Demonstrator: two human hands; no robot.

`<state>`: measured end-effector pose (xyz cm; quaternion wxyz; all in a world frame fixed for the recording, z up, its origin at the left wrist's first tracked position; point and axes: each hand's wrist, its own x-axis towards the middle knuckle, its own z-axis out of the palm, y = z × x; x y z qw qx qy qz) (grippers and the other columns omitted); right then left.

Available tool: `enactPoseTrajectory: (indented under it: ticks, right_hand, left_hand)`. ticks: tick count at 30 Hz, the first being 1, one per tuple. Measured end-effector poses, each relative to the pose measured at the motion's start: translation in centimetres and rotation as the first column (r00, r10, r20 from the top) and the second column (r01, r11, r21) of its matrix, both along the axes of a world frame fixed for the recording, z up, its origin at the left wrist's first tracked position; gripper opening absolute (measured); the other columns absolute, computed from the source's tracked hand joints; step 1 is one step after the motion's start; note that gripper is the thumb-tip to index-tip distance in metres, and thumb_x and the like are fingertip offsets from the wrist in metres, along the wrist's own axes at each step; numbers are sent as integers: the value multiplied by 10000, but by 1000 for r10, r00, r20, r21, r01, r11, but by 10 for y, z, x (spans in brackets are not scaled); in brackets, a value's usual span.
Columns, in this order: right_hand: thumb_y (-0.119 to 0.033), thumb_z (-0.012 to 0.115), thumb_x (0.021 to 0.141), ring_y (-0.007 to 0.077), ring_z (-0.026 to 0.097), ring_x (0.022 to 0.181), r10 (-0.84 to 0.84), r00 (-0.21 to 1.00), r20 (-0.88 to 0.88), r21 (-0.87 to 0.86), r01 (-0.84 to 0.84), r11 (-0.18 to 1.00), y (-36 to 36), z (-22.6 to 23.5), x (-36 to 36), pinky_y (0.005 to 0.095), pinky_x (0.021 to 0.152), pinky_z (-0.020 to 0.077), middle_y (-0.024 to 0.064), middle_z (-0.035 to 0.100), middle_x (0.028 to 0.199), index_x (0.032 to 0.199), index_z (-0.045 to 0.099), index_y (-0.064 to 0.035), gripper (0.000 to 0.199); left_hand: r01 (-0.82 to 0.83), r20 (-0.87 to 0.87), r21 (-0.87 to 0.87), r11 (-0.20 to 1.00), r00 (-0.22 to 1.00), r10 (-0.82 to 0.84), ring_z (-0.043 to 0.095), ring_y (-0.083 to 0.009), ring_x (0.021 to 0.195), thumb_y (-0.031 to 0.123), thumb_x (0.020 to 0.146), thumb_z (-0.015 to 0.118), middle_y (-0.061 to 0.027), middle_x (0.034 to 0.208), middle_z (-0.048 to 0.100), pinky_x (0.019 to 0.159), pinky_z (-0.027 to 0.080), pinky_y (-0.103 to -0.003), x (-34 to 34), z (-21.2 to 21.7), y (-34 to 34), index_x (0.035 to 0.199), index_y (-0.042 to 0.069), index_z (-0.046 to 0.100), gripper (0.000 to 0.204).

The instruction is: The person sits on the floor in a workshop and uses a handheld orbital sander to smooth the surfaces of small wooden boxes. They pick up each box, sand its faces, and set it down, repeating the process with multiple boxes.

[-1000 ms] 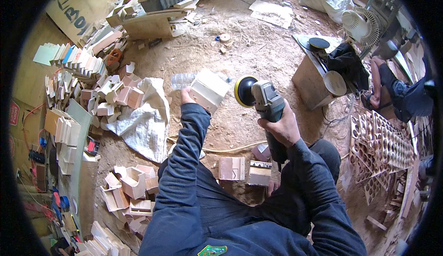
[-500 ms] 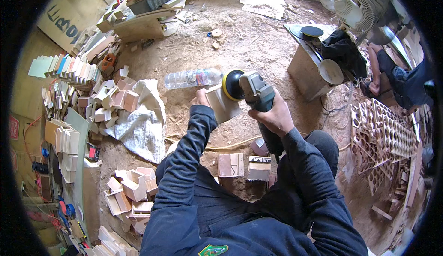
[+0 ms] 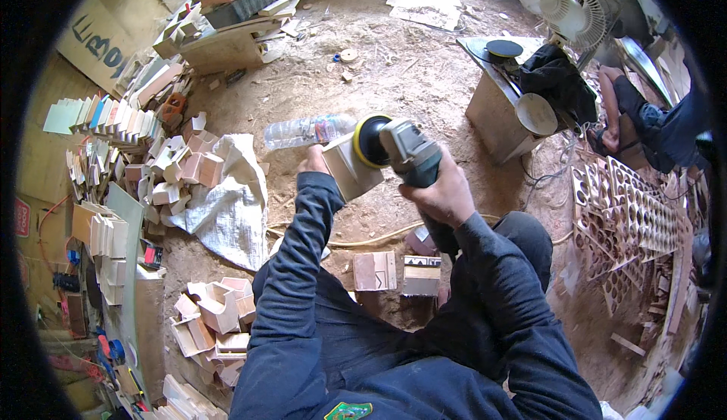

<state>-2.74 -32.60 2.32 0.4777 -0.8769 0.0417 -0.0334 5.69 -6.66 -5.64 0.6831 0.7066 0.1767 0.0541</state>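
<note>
My right hand point(image 3: 441, 191) is wrapped round the body of an angle grinder point(image 3: 411, 151) fitted with a round, yellow-rimmed sanding disc point(image 3: 369, 141). The disc lies against the upper right edge of a small wooden box point(image 3: 350, 168). At its left side, my left hand point(image 3: 313, 161) grips that box, with the fingers partly hidden behind it. Just beyond the left hand, a clear plastic bottle point(image 3: 303, 131) lies on its side on the dusty floor.
Wooden pieces point(image 3: 216, 306) pile up at my left, beside a white woven sack point(image 3: 235, 208). Two blocks, one a wooden block point(image 3: 375, 271), sit before my legs. A yellow hose point(image 3: 341, 243) crosses the floor. Right stand a wooden stand point(image 3: 496, 117), perforated panels point(image 3: 625, 215) and a seated person point(image 3: 651, 117).
The box has tilted and shifted slightly left with my left hand. The grinder has moved left too, its disc now turned more toward the box's upper edge. The whole view has shifted slightly.
</note>
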Motion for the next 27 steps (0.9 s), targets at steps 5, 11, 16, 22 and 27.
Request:
enactPoseTrajectory:
  ticks: [5,11,16,22,27]
  right_hand:
    - [-273,900,677,236,713,1008,-53,999,7,136,51,989,-13,-7,15,369,929,555,132,734,1089,1246,622,-18,683]
    - [-188,892,704,160,663,1001,92,987,133,273,-125,954,-2,3,-2,329,941,532,67,713,1097,1256,619,-28,636]
    - [-351,888,674,346,745,1047,120,992,32,72,-122,990,10,6,-4,431,947,571,195,750,1109,1292,617,-47,741]
    - [-209,884,711,180,679,1043,12,1000,-21,135,-9,991,-8,5,2,339,965,528,86,726,1140,1312,613,-23,685]
    - [-192,888,711,162,669,1012,53,995,87,232,-72,970,-10,9,0,332,941,534,67,717,1122,1294,613,-34,664]
  left_hand:
    - [68,-34,253,965,998,-61,703,-316,795,544,989,456,-214,864,737,787,542,-434,-8,20,2,1016,-38,712,637]
    - [65,79,312,948,992,-95,705,-274,873,493,1018,494,-179,938,763,834,531,-391,-8,26,0,1043,-62,738,606]
    - [16,165,124,992,986,-36,680,-214,953,377,1073,538,-119,1049,767,888,527,-359,-17,40,-5,1208,-29,709,461]
    - [88,323,293,952,928,-185,663,-218,1046,427,1077,551,-140,1150,734,938,519,-366,-25,60,11,1285,-4,674,494]
    - [80,143,292,953,982,-126,642,-271,1126,499,1054,579,-175,1240,696,1023,499,-381,-22,61,3,1362,-28,612,612]
